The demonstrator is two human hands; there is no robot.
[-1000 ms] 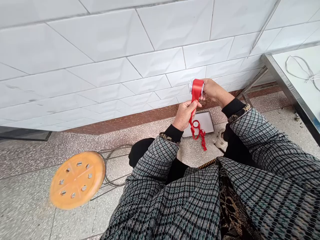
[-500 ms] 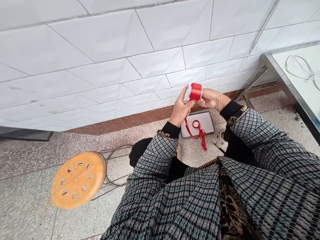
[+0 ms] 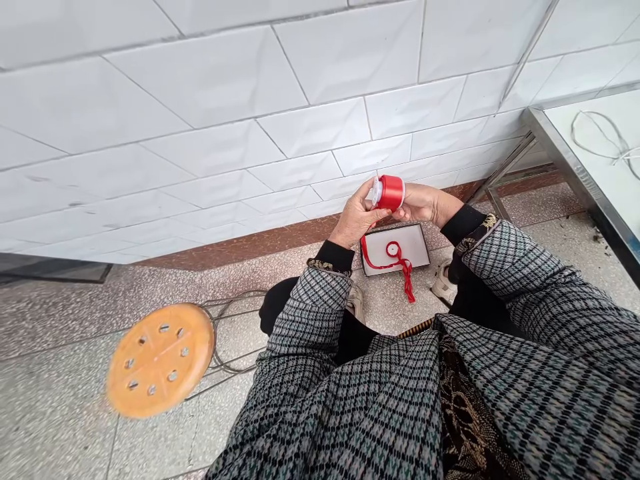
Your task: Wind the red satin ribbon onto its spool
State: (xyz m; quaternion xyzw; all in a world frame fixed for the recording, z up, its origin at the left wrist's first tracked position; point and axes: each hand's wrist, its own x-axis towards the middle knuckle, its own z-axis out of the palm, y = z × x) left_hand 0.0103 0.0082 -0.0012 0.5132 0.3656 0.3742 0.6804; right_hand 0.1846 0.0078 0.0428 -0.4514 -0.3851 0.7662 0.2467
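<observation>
Between my hands is a white spool wound with red ribbon [image 3: 392, 193], held out in front of the tiled wall. My left hand [image 3: 356, 217] grips its left side, with the thumb below and fingers at the white end. My right hand [image 3: 423, 203] closes on the spool from the right and beneath; some of its fingers are hidden behind it. Below lies a shallow white box [image 3: 413, 241] with a dark rim on the floor. A small red ring-shaped roll [image 3: 393, 249] sits in it, and a loose red ribbon [image 3: 407, 283] trails over the front edge.
An orange round stool [image 3: 161, 360] with holes and thin metal legs stands at the left. A metal-edged table [image 3: 575, 157] with a white cable [image 3: 603, 137] on it is at the right. The white tiled wall [image 3: 320, 127] rises close ahead.
The spool has tilted and lowered slightly in my hands, and my left hand has shifted a little left and down. The hanging ribbon now drapes lower, across the box.
</observation>
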